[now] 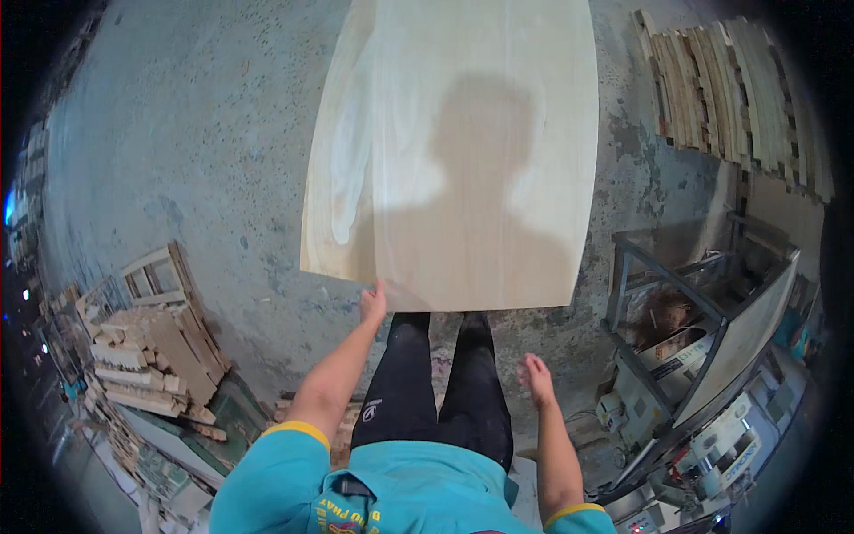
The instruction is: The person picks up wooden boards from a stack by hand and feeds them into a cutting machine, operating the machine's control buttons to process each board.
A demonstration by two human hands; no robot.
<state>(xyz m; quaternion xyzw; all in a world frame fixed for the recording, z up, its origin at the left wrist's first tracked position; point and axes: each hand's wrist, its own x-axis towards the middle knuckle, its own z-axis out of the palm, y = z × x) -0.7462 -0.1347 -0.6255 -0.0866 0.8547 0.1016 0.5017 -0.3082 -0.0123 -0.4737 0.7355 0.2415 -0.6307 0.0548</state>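
Note:
A large pale wooden sheet point(485, 276) lies in front of my legs, its near edge just ahead of my knees. It rests over another wooden sheet point(325, 240), which shows along the left side with whitish wet-looking smears on it. My left hand point(374, 303) is closed at the near left corner of the upper sheet, thumb pointing up along the edge. Off to the right of my legs, my right hand point(536, 380) hangs apart from the sheets with its fingers loosely bent and nothing seen in them. My shadow falls across the upper sheet.
Stacked wooden strips point(712, 93) lie at the far right. A metal-framed stand point(663, 311) and machinery point(725, 449) are at the right. On the left sit piled wood blocks point(147, 365) beside a wooden frame point(160, 271). The concrete floor point(196, 151) is stained.

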